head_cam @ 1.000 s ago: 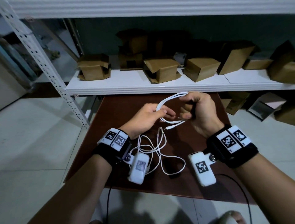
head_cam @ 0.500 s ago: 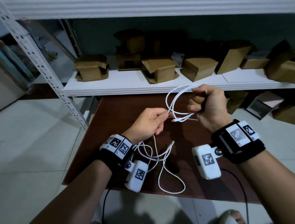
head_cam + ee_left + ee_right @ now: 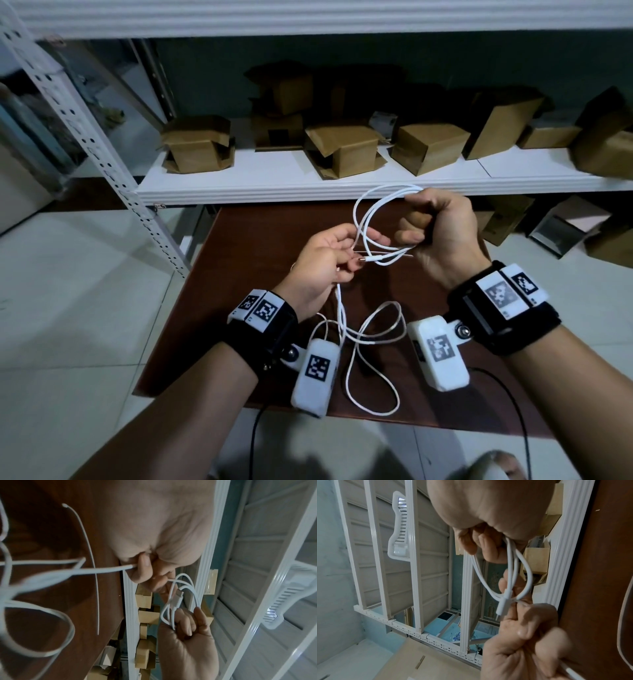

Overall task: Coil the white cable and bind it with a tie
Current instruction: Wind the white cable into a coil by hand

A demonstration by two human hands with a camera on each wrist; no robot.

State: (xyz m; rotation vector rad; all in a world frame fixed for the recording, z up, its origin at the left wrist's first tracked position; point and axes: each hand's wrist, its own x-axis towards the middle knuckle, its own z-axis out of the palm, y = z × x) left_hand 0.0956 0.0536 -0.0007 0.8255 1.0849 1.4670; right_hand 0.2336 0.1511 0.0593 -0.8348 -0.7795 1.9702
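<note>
The person's right hand [image 3: 442, 236] is closed in a fist around the top of a few finished loops of the thin white charging cable [image 3: 368, 219], which arc out from the fist toward the left hand and hang back under its thumb. The left hand [image 3: 318, 267] pinches the same cable between thumb and fingertips just beside that fist, at the low end of the loops, where a short white connector plug [image 3: 502, 604] lies against the strands. From below this pinch the rest of the cable runs down past the left wrist and sprawls in loose, uncoiled curves on the dark brown wooden tabletop [image 3: 239, 246], well under both hands. In the left wrist view a thin, pale, straight strip [image 3: 89, 555] lies flat on the tabletop beyond the slack; it looks like the tie, untouched and away from either grip. As a judgement, the coiling is under way but not far along: only a small bundle sits in the right fist, while a good length of slack waits on the table. What seems left is to feed that slack into more loops, gather them, then pick up the strip and cinch it round the bundle.
</note>
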